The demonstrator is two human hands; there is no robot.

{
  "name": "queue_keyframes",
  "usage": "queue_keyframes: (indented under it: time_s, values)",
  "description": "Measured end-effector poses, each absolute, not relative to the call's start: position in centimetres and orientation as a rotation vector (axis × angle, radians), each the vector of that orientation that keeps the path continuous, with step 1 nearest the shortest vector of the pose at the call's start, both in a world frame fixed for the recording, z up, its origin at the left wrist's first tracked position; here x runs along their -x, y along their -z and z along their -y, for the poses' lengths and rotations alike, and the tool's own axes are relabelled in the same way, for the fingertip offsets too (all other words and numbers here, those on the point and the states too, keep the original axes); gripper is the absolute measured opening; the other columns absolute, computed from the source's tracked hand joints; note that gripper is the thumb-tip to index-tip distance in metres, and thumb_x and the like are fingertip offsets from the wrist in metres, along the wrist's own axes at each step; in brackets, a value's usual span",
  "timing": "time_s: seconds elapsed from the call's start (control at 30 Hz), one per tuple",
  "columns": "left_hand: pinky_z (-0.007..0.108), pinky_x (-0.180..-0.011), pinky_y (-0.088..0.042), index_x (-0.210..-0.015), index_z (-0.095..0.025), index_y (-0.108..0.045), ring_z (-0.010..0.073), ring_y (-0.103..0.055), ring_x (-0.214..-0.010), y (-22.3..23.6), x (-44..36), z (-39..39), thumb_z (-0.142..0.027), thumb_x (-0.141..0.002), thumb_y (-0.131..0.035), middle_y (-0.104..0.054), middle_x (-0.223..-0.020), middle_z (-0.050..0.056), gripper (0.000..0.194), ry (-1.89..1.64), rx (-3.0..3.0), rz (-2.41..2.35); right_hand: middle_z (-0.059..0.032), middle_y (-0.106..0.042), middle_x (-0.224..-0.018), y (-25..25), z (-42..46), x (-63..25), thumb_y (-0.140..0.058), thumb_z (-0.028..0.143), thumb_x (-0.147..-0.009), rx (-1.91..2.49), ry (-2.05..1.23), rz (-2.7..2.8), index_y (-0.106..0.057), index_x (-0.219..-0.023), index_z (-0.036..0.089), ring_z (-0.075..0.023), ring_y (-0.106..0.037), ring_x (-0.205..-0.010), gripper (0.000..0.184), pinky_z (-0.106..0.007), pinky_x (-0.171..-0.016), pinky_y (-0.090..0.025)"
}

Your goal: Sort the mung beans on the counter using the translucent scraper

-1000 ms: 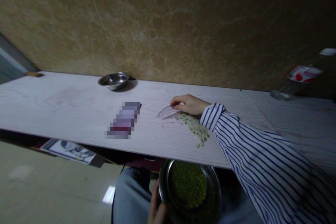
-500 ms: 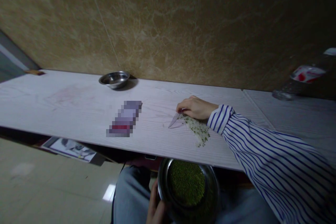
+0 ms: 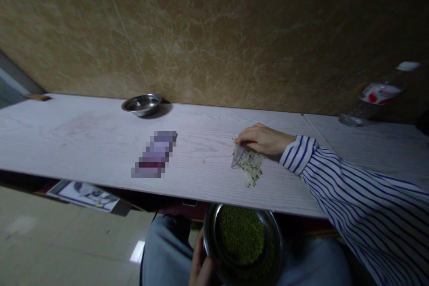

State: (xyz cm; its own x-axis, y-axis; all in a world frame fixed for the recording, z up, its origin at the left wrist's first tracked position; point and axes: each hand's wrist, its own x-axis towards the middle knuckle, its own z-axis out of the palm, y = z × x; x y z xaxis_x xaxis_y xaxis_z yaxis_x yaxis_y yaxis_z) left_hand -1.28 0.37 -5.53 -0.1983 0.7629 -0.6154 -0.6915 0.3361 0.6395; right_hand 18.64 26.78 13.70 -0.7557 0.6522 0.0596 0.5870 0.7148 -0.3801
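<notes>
My right hand pinches a thin, see-through plastic piece whose exact kind I cannot make out. Its edge is tilted down at the left side of a spread of white grains mixed with green beans, which look like rice and mung beans. Below the table edge, my left hand grips the left rim of a steel bowl held over my lap. Many small green beans lie in that bowl.
A small steel bowl stands near the wall on the pale wooden table. A blurred-out flat object lies left of the grains. At the far right stands a clear plastic bottle. An open drawer juts out below left.
My right hand has moved right with the plastic piece, turning it from nearly flat to a steeper tilt, and now reaches the grains' left edge. My left hand keeps holding the bowl.
</notes>
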Motion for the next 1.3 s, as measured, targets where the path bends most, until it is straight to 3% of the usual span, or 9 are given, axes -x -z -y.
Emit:
queue_keyframes:
  time_s: [0.13,0.33,0.53,0.77,1.0,1.3]
  values:
    - [0.041,-0.104,-0.041,-0.135,-0.025,-0.059,0.0367,-0.05,-0.135,5.7,1.2,-0.3,-0.04,-0.063,-0.075,-0.07,-0.129,0.011,0.075,-1.35,-0.077,-1.177,-0.0032,-0.076,-0.095,-14.3,-27.1,-19.9,-0.056,0.011,-0.086,1.108,-0.465,2.619,-0.076,-0.098,0.024,-0.0195,-0.067,-0.09,0.026,-0.035,-0.09,-0.046]
    - [0.043,-0.108,-0.041,-0.126,-0.023,-0.067,0.0386,-0.047,-0.138,5.7,1.6,-0.3,-0.035,-0.065,-0.075,-0.071,-0.127,0.011,0.063,-1.342,-0.116,-1.198,-0.0081,-0.076,-0.11,-13.6,-29.2,-20.6,-0.059,0.018,-0.09,1.374,-0.456,2.233,-0.074,-0.106,0.02,-0.0231,-0.068,-0.104,0.023,-0.039,-0.097,-0.048]
    - [0.046,-0.112,-0.035,-0.136,-0.022,-0.06,0.0398,-0.042,-0.141,5.5,1.5,-0.6,-0.042,-0.067,-0.074,-0.069,-0.13,0.012,0.073,-1.35,-0.095,-1.231,-0.0136,-0.077,-0.104,-11.4,-32.2,-20.2,-0.056,0.011,-0.091,1.559,-0.601,2.108,-0.071,-0.115,0.011,-0.0224,-0.07,-0.095,0.029,-0.034,-0.09,-0.053]
    - [0.046,-0.104,-0.042,-0.139,-0.022,-0.053,0.0409,-0.05,-0.133,5.4,1.4,-0.7,-0.036,-0.064,-0.071,-0.069,-0.127,0.013,0.079,-1.338,-0.063,-1.222,-0.0107,-0.079,-0.095,-10.1,-32.6,-19.9,-0.057,0.011,-0.091,1.538,-0.811,2.146,-0.073,-0.115,0.012,-0.0198,-0.072,-0.084,0.029,-0.032,-0.084,-0.056]
    - [0.044,-0.103,-0.045,-0.132,-0.026,-0.064,0.04,-0.05,-0.134,5.7,1.8,-0.7,-0.035,-0.061,-0.076,-0.071,-0.127,0.01,0.073,-1.35,-0.134,-1.229,-0.0093,-0.078,-0.088,-10.5,-31.5,-19.5,-0.057,0.013,-0.091,1.444,-0.972,2.225,-0.074,-0.113,0.011,-0.0172,-0.071,-0.079,0.028,-0.031,-0.079,-0.056]
    - [0.037,-0.077,-0.054,-0.13,-0.03,-0.065,0.0383,-0.063,-0.114,4.8,2.0,-0.5,-0.037,-0.06,-0.077,-0.071,-0.124,0.01,0.072,-1.292,-0.191,-1.242,-0.0107,-0.078,-0.096,-11.6,-29.5,-19.1,-0.054,0.018,-0.092,1.344,-0.998,2.368,-0.073,-0.114,0.011,-0.0182,-0.069,-0.085,0.03,-0.031,-0.081,-0.053]
